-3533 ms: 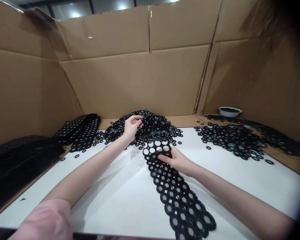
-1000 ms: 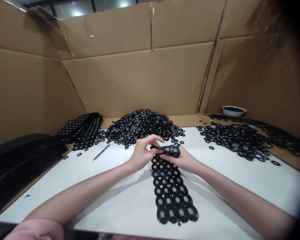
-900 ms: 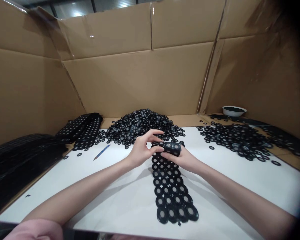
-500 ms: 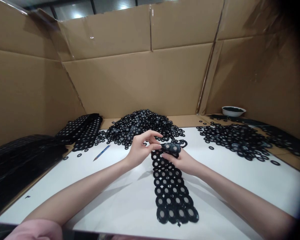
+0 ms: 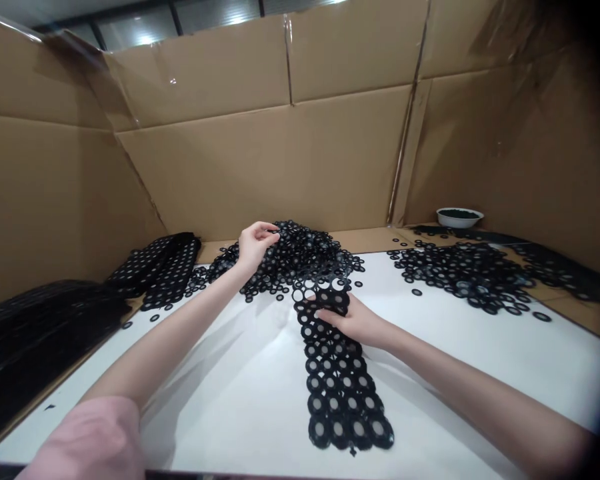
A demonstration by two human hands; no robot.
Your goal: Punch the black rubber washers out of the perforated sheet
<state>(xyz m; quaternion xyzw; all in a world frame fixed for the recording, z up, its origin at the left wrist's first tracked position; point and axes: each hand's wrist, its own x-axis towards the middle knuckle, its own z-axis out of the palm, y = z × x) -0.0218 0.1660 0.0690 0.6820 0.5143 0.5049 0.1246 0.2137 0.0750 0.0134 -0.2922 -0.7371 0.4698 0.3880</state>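
A long black rubber strip (image 5: 337,380) punched with rings lies on the white table (image 5: 240,400), running from the near edge toward the middle. My right hand (image 5: 353,320) grips its far end, where several holes are punched out. My left hand (image 5: 254,243) is stretched out over the big heap of loose black rings (image 5: 300,257) behind the strip, fingers pinched together; what they hold is too small to make out.
Cardboard walls (image 5: 260,167) close in the table on three sides. A second spread of rings (image 5: 460,270) lies right, with a white bowl (image 5: 459,217) behind it. Stacked black strips (image 5: 163,263) and a dark pile (image 5: 35,327) sit left.
Both hands were working the strip's far end together. Now my left hand has reached out over the ring heap, and the strip's end lies unrolled under my right hand.
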